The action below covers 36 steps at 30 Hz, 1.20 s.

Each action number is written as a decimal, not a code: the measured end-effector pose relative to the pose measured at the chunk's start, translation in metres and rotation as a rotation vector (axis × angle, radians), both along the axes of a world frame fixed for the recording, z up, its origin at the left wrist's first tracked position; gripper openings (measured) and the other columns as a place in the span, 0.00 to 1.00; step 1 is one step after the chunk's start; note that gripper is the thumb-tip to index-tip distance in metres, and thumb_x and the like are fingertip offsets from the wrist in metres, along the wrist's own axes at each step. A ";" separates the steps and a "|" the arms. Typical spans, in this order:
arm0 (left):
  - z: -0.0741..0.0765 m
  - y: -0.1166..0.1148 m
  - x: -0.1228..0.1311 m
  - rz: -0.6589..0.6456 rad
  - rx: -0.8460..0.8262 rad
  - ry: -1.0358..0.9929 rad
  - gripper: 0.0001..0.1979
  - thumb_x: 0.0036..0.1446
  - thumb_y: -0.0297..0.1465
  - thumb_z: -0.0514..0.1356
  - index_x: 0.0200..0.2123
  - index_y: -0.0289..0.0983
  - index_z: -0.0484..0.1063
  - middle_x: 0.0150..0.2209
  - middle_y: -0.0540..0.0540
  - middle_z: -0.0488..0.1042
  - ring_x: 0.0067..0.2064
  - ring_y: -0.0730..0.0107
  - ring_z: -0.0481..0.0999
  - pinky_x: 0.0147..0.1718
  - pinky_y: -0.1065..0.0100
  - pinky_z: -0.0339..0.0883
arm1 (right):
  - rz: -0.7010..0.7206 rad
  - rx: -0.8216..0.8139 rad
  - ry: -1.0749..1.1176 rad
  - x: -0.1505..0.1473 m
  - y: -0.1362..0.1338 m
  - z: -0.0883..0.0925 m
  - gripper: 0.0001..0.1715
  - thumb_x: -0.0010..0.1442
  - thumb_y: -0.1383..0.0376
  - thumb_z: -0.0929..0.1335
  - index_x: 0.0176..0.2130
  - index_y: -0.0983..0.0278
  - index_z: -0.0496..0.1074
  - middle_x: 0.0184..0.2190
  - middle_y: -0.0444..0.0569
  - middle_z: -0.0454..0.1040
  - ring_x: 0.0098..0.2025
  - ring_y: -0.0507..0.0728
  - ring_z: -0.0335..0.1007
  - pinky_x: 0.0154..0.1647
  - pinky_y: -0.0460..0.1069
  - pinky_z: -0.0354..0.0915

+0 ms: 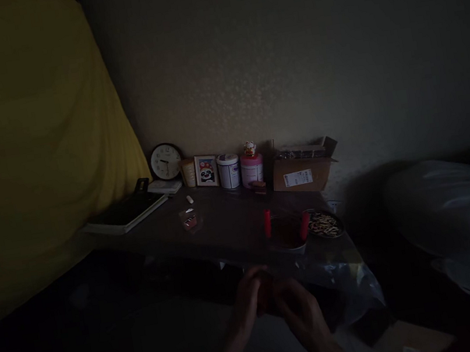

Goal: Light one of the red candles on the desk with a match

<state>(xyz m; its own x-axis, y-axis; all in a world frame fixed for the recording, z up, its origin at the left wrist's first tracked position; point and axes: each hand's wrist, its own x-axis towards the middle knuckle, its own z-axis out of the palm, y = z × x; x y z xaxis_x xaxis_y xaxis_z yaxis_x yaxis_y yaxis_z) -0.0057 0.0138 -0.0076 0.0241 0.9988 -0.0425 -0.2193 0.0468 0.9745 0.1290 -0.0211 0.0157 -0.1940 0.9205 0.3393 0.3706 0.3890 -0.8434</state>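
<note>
In the dim light, my left hand [248,300] and my right hand [301,307] are close together in front of the table's near edge. Fingers of both are bent inward around a small dark reddish thing [265,296], whose kind I cannot make out. It shows mostly beside my left hand's fingers; the right fingertips are pinched near it. Beyond them, two red upright cylinders [267,223] stand at either side of a dark shallow dish [287,236]. Beside it, a round plate [342,229] holds many short pale sticks [324,223].
Along the wall stand a round clock [166,161], a panda picture frame [206,171], a white tub [229,171], a pink tub [252,171] topped by a figurine [250,149], and an open cardboard box [302,169]. A yellow curtain [33,124] hangs left; a pale plastic-covered bulk [453,214] sits right.
</note>
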 end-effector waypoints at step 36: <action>-0.002 0.001 0.002 0.099 0.063 0.018 0.07 0.47 0.34 0.52 0.26 0.37 0.65 0.24 0.51 0.66 0.29 0.70 0.67 0.30 0.71 0.60 | 0.045 0.448 -0.165 -0.017 -0.009 -0.008 0.09 0.55 0.74 0.62 0.36 0.62 0.66 0.33 0.49 0.70 0.36 0.54 0.68 0.35 0.46 0.65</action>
